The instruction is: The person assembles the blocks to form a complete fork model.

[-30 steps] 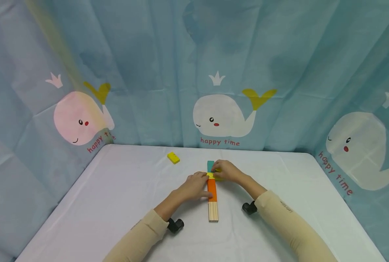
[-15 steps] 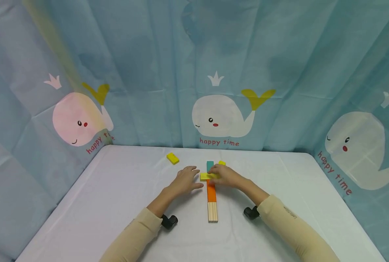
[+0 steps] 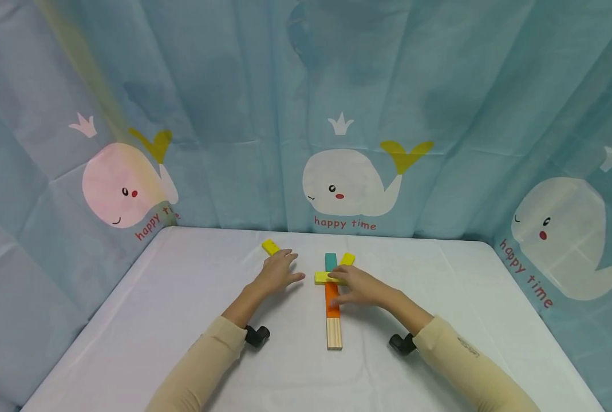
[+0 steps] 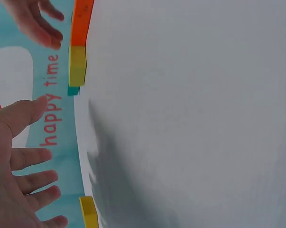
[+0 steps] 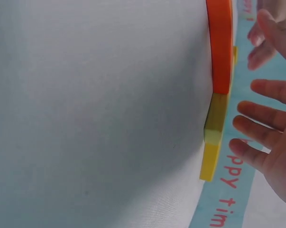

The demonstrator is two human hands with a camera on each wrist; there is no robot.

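Note:
A line of wooden blocks runs away from me on the table: a plain wood block (image 3: 334,333), an orange block (image 3: 332,309) and a teal block (image 3: 330,261). A yellow block (image 3: 322,278) lies crosswise between the orange and teal ones. My right hand (image 3: 361,284) is over the crosswise block, fingers spread and holding nothing, hiding its right end. Just beyond that hand a second yellow block (image 3: 348,258) lies at a slant. My left hand (image 3: 275,274) hovers with spread fingers near a third yellow block (image 3: 270,246) at the back left, partly covering it.
A white cloth (image 3: 172,297) covers the table. Behind its far edge hangs a blue curtain (image 3: 244,114) printed with whales. A black wrist camera (image 3: 257,336) is on the left wrist, another black camera (image 3: 402,344) on the right.
My left hand has left the line of blocks and moved left toward the far-left yellow block. My right hand has let go of the crosswise yellow block and drawn slightly back, its fingers opening.

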